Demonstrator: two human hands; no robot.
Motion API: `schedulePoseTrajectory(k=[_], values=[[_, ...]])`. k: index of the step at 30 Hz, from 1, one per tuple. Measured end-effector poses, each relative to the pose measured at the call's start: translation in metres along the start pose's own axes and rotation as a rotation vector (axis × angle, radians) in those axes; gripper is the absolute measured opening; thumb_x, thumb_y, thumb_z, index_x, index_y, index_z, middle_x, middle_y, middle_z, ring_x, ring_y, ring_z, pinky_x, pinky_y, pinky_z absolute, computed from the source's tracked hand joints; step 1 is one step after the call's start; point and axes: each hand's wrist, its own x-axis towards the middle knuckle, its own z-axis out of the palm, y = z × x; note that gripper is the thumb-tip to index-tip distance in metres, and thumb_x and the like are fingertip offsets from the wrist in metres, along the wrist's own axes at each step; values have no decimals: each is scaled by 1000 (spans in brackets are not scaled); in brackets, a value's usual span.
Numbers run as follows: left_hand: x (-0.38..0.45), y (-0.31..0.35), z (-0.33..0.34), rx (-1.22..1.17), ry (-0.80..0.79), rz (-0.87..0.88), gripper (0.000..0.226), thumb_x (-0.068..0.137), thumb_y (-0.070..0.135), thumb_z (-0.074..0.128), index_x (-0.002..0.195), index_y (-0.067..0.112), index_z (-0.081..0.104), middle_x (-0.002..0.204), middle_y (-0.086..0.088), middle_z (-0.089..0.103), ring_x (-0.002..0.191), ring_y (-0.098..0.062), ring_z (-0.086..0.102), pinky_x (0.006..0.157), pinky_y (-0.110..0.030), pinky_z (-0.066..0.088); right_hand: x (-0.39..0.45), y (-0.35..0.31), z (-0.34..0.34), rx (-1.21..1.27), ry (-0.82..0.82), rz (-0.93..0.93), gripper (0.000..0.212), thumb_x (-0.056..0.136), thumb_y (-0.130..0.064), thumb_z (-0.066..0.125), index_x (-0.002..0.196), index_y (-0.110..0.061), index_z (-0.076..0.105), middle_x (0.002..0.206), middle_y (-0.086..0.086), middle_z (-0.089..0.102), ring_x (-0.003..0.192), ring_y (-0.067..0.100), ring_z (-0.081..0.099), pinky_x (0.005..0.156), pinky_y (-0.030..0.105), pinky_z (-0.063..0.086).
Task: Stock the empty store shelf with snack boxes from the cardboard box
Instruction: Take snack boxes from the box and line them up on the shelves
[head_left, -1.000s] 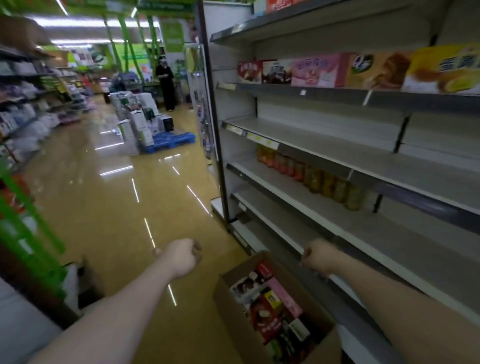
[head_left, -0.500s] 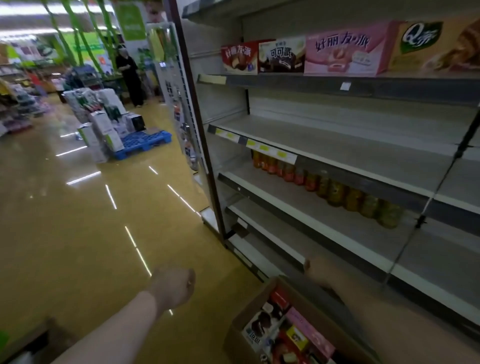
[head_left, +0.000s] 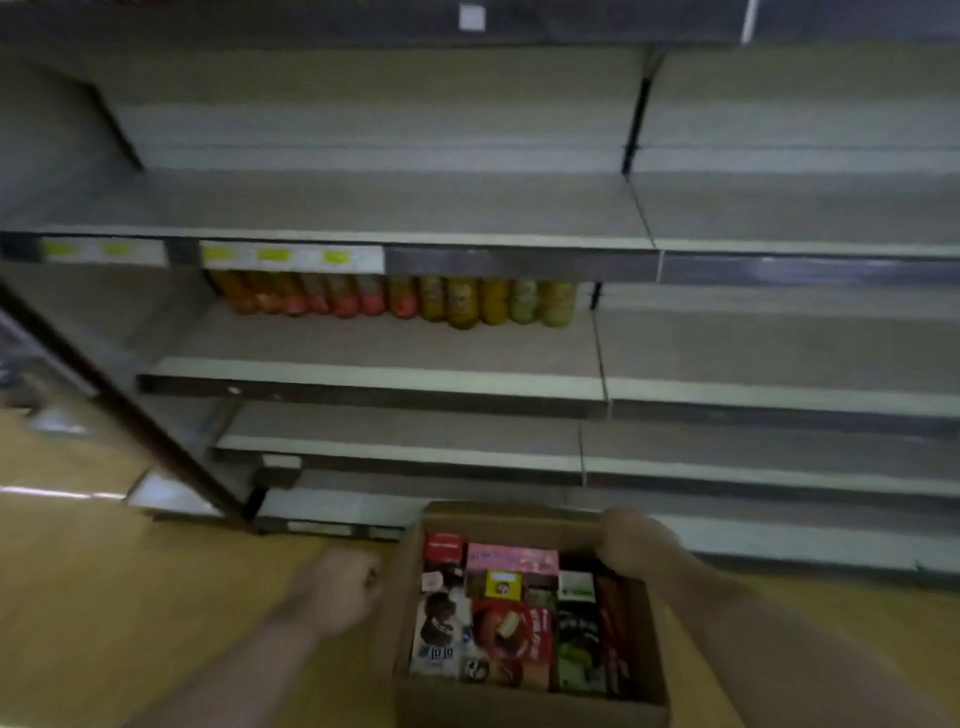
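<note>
An open cardboard box (head_left: 519, 706) stands on the floor in front of the shelving, packed with several snack boxes, among them a pink one (head_left: 511, 558) and a red one (head_left: 519, 631). My right hand (head_left: 634, 545) lies on the box's far right corner with its fingers curled over the rim. My left hand (head_left: 337, 592) is a closed fist just left of the box's left wall and holds nothing. Above the box, the wide grey shelf (head_left: 363, 208) is bare. The picture is blurred.
A row of orange and yellow drink bottles (head_left: 395, 301) stands at the back of the shelf below. Lower shelves (head_left: 415, 441) jut out towards the box. A dark upright post (head_left: 130, 410) marks the unit's left end, with yellow floor (head_left: 104, 597) to its left.
My view has swung from the aisle down onto the shelving and the box. My right hand has stayed at the box's far right corner, and my left fist has come close beside the box.
</note>
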Motion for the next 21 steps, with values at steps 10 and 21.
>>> schedulePoseTrajectory(k=[10,21], values=[[75,29,98,-358,-102,53,13,96,27,52,88,34,59,94,1,70,81,-14,65,70,-28,51,-11,49,119,377,-121,211,13,97,-21,47,94,-18,58,92,-9,58,78,9,55,63,17,39],[150,35,295,-498,-194,59,15,98,27,50,99,28,65,108,12,64,91,-20,67,79,-36,55,104,68,310,618,-78,204,8,98,-17,51,99,-22,57,101,-1,60,83,7,55,75,24,47]])
